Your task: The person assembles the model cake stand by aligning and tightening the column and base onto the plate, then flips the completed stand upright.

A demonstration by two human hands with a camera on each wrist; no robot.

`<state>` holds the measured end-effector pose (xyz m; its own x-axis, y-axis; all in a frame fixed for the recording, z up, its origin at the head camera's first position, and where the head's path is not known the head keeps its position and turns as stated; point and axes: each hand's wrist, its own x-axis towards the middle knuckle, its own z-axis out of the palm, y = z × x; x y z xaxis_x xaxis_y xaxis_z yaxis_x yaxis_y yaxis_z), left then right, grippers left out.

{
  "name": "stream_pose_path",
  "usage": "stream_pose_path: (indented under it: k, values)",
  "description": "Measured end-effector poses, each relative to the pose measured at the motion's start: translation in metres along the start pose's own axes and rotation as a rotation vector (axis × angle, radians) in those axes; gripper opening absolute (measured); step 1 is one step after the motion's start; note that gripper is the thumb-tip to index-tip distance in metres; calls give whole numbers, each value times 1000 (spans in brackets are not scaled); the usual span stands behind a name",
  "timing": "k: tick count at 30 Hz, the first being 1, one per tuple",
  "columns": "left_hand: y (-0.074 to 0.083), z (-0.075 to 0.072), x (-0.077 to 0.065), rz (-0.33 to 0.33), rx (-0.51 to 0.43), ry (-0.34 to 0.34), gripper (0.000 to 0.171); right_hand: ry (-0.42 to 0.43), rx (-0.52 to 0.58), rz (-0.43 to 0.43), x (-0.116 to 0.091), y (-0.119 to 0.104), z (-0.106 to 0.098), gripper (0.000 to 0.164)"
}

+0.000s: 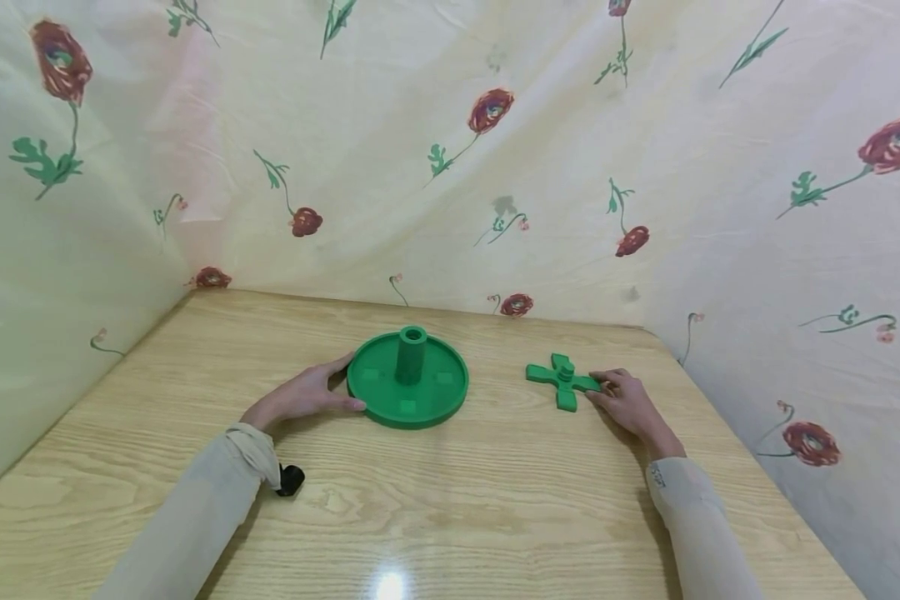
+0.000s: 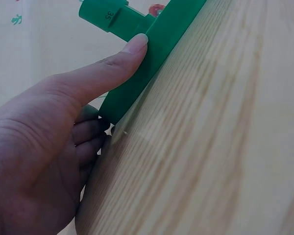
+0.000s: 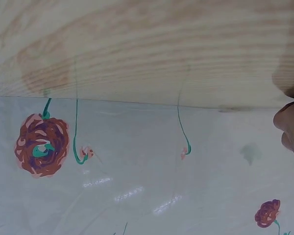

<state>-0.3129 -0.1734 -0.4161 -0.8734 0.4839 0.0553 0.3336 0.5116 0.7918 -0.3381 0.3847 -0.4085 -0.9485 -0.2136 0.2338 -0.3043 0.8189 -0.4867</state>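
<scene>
Green base (image 1: 408, 393): gripping its rim with left-hand fingers (image 1: 333, 367), pinching green cross (image 1: 564, 385), right of base, with right-hand fingers (image 1: 607, 380); probably gathering parts, next needing steady lifting.

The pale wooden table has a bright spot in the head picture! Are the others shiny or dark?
Head view: white glare on the pale wooden table, shadows beside both pale fabric sleeves; left wrist view: dimmer, the left hand and round green plastic dish shaded; right wrist view: white glints on the pale flowered sheet, and the table faintly mirrors a red flower.
</scene>
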Motion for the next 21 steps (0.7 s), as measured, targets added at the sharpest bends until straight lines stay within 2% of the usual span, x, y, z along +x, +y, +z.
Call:
stream_pose_path:
  k: [9,21]
  values:
    - [0,0,-1,-12,-8,1,106,5,25,16,-2,-4,1,36]
    - [-1,0,1,-17,10,6,106,26,63,18,-10,-8,4,38]
